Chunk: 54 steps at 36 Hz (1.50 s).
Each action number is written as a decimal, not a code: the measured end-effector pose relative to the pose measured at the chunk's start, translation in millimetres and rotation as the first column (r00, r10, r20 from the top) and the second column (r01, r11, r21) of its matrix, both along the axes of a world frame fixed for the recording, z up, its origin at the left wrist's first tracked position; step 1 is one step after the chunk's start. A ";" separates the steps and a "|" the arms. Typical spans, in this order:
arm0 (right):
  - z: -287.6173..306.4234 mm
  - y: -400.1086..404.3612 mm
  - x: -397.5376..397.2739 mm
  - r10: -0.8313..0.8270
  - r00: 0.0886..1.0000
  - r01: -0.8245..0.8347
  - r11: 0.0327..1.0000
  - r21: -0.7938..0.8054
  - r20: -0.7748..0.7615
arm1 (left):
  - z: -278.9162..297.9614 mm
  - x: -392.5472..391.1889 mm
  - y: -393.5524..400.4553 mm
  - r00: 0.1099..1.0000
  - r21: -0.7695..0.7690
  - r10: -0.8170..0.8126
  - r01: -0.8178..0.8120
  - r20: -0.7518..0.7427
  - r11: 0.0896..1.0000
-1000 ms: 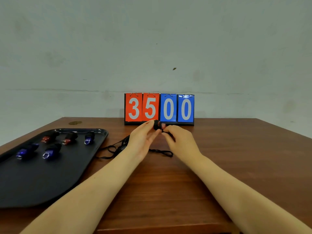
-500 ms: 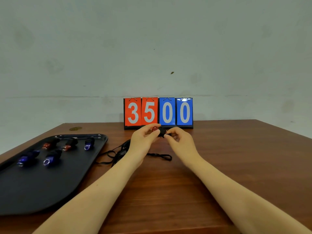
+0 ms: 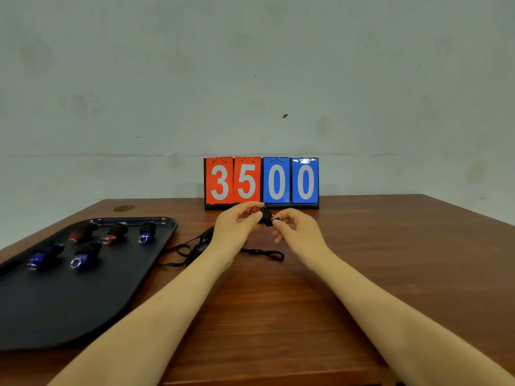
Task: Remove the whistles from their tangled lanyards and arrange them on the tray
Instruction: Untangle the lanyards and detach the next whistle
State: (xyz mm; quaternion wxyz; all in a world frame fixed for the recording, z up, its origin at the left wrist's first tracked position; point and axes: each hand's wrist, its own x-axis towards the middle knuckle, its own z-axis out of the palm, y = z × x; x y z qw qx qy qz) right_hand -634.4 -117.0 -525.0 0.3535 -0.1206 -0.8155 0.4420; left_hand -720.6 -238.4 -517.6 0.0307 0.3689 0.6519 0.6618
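Carefully, the red whistle (image 3: 254, 210) was pinched above the tabletop (image 3: 362, 260) by the left hand (image 3: 237, 229) while its black clip was pinched by the right hand (image 3: 298, 232), best pulled off slowly.

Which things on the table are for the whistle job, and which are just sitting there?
For the job:
left hand and right hand, both pinching the red whistle
black lanyards
black tray
five whistles on the tray

Just lying about:
flip scoreboard reading 3500
small brown round thing at the table's far left
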 end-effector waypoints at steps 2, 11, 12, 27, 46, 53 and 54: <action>0.2 -0.1 1.0 0.000 1.000 0.000 1.000 0.030 0.001 | 0.6 -0.2 -0.4 1.000 -0.008 -0.003 0.003 -0.007 1.000; -1.3 0.1 6.2 -0.188 0.979 0.204 0.897 0.393 -0.078 | 6.5 3.0 0.4 0.997 -0.100 -0.007 0.000 -0.073 0.995; -1.0 -0.3 7.0 -0.196 0.976 0.216 0.880 0.424 -0.090 | 7.6 3.0 0.1 0.997 -0.097 -0.008 0.000 -0.077 0.995; -1.1 -2.1 4.1 -0.163 0.978 0.203 0.885 0.418 -0.130 | 5.4 -4.1 -4.5 0.945 0.063 -0.210 0.201 0.252 0.978; 5.7 -5.3 11.4 0.124 0.985 -0.153 0.949 -0.275 -0.121 | 11.2 -13.9 -17.0 0.880 0.086 -0.354 0.345 0.315 0.935; 10.0 -3.3 11.3 0.290 0.931 -0.366 0.732 -0.574 -0.222 | 8.7 -13.9 -17.0 0.829 0.182 -0.409 0.366 0.381 0.913; 10.3 -3.5 11.4 0.299 0.924 -0.383 0.704 -0.598 -0.239 | 8.9 -13.6 -16.9 0.823 0.201 -0.418 0.367 0.386 0.908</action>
